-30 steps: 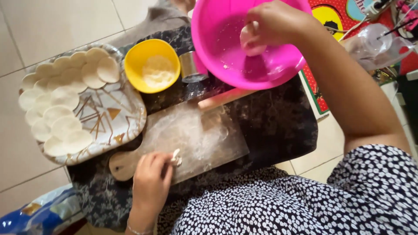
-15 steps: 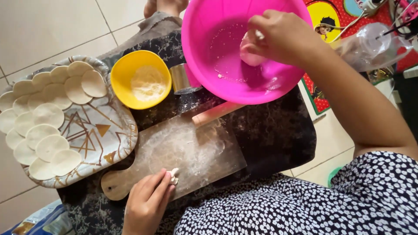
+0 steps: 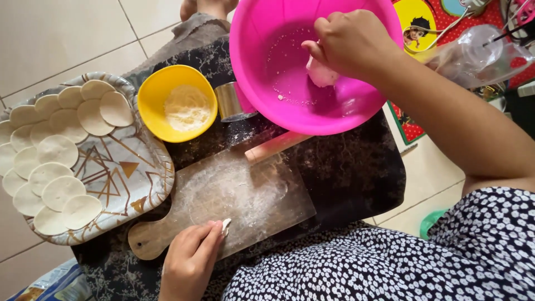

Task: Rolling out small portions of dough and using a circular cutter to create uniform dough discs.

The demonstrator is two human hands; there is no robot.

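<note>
My right hand [image 3: 351, 42] reaches into a large pink plastic bowl [image 3: 267, 72] and closes on a lump of white dough [image 3: 319, 73]. My left hand [image 3: 189, 262] rests on the near edge of a floured wooden board [image 3: 234, 195], fingertips pinching a small scrap of dough [image 3: 225, 224]. A wooden rolling pin [image 3: 276, 146] lies partly under the pink bowl at the board's far edge.
A patterned tray [image 3: 128, 167] at the left carries several round dough discs [image 3: 56, 167]. A yellow bowl [image 3: 153, 92] of flour and a metal ring cutter [image 3: 231, 103] stand between the tray and the pink bowl. A dark cloth [image 3: 345, 173] covers the low table; tiled floor surrounds it.
My right hand has dug deeper into the pink bowl and gathered the dough lump. The left hand stays at the board's edge. The view has shifted slightly.
</note>
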